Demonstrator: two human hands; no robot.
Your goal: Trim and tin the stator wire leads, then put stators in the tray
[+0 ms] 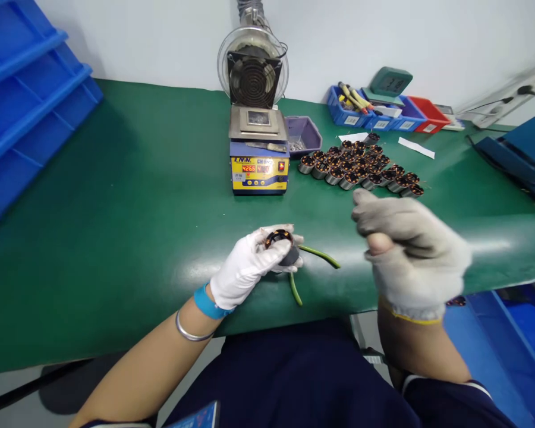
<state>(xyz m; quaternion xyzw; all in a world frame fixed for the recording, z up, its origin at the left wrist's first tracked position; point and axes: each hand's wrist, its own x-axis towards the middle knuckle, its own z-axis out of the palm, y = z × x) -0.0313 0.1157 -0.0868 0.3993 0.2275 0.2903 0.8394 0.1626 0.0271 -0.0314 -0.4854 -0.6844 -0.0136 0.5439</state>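
My left hand, in a white glove with a blue wristband, is closed around a motor stator. The stator is a dark cylinder, its copper-wound ring tilted up towards me. Two green handles of a hand tool stick out from beneath this hand on the green table; the tool's head is hidden. Raised over the table to the right, my right hand wears a greyish glove that leaves the thumb tip bare. Its fingers are curled into a pinch and slightly blurred. Whatever they may hold cannot be made out.
Ahead stands a solder pot with a fan behind it. Beside it are a purple tray and several more stators. Small bins line the wall. Blue crates rise at left; a blue bin sits lower right.
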